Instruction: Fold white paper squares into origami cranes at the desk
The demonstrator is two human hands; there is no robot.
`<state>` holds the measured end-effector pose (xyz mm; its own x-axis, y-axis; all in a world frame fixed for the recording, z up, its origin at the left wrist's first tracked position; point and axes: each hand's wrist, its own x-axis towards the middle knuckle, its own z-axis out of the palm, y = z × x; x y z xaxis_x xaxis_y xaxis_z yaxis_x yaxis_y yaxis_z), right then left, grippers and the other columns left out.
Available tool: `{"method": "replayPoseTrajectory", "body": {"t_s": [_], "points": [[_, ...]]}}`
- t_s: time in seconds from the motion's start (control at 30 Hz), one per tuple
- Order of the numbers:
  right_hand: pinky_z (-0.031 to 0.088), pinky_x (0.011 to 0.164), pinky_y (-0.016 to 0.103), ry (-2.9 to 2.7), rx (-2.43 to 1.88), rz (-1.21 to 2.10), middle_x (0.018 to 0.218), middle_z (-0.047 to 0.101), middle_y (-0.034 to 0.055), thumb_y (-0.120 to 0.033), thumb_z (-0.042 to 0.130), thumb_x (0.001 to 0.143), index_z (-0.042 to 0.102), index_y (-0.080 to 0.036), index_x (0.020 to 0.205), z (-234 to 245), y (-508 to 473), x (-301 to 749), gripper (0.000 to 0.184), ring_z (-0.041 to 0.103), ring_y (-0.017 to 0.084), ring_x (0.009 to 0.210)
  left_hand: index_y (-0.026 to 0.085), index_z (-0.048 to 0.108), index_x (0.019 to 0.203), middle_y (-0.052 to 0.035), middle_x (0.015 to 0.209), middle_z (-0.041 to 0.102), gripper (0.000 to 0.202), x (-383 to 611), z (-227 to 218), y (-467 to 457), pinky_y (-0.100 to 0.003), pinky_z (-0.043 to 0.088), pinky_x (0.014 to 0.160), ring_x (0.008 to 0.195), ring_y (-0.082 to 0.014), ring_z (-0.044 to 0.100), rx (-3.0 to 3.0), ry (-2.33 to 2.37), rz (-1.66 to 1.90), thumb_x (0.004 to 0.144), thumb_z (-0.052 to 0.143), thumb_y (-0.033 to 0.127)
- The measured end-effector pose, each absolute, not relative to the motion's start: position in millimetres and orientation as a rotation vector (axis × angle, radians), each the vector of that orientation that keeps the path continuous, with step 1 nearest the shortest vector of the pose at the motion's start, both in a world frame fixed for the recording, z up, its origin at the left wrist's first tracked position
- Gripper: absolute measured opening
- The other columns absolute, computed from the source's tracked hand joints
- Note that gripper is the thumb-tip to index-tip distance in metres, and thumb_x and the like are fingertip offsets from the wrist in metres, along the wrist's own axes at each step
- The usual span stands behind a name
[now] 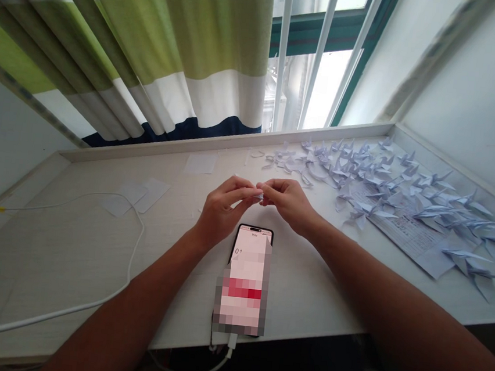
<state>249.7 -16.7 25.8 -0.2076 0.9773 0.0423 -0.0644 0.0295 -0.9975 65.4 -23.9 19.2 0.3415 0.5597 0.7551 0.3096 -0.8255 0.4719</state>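
Observation:
Between the fingertips of both hands is a small folded piece of white paper [260,196], mostly covered by the fingers. My left hand [230,202] pinches it from the left, and my right hand [286,201] pinches it from the right. Both hands are held just above the white table, beyond the top end of a phone [249,256]. The phone lies face up with its screen lit and partly blurred. To the right of my right hand spreads a heap of folded white paper cranes [363,167].
Flat white paper sheets [153,195] lie to the left, with another sheet [200,163] farther back. A white cable [134,256] loops across the left side; a charging plug [232,341] meets the phone. Printed paper [405,224] lies under the cranes. A raised ledge [167,147] borders the table [307,296].

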Motion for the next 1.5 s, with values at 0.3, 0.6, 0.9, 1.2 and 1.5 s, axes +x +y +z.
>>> {"method": "replayPoseTrajectory", "body": {"t_s": [0.3,0.6,0.9,1.2,1.5], "points": [[0.046,0.062,0.028,-1.374,-1.103,1.280,0.061,0.066,0.0027,-0.053,0.078,0.079,0.070,-0.015,0.066,21,-19,245,0.041,0.058,0.013,0.061,0.025,0.077,0.110,-0.0038,0.096,0.072,0.018,64,18,-24,-0.027,0.062,0.074,0.085,-0.0144,0.069,2.348,0.779,1.395,0.093,0.071,0.024],[0.041,0.057,0.027,-1.463,-1.235,1.141,0.059,0.066,0.0024,-0.036,0.069,0.086,0.070,-0.015,0.066,23,-22,244,0.029,0.056,0.012,0.057,0.022,0.077,0.100,-0.0048,0.094,0.075,0.010,66,20,-27,-0.028,0.058,0.075,0.083,-0.0154,0.069,2.349,0.895,1.364,0.094,0.069,0.025],[0.059,0.073,0.033,-1.152,-0.957,1.376,0.073,0.068,0.0030,-0.043,0.067,0.087,0.071,-0.016,0.073,23,-21,238,0.031,0.065,0.014,0.068,0.020,0.075,0.089,-0.0019,0.083,0.075,0.020,79,15,-24,-0.026,0.051,0.067,0.076,-0.0139,0.067,1.457,1.081,1.539,0.086,0.078,0.039],[0.062,0.082,0.039,-1.346,-0.792,1.221,0.093,0.076,0.0038,-0.039,0.081,0.081,0.072,-0.021,0.102,17,-30,228,0.029,0.074,0.019,0.081,0.019,0.071,0.085,-0.0009,0.083,0.073,0.021,85,17,-25,-0.026,0.050,0.068,0.072,-0.0109,0.064,0.853,0.833,1.498,0.076,0.083,0.034],[0.057,0.085,0.035,-1.366,-0.776,1.155,0.097,0.075,0.0047,-0.043,0.080,0.084,0.075,-0.022,0.098,19,-24,236,0.026,0.069,0.018,0.090,0.016,0.071,0.080,-0.0009,0.080,0.074,0.020,80,29,-27,-0.023,0.052,0.069,0.072,-0.0097,0.067,0.792,0.809,1.283,0.070,0.086,0.025]]}}
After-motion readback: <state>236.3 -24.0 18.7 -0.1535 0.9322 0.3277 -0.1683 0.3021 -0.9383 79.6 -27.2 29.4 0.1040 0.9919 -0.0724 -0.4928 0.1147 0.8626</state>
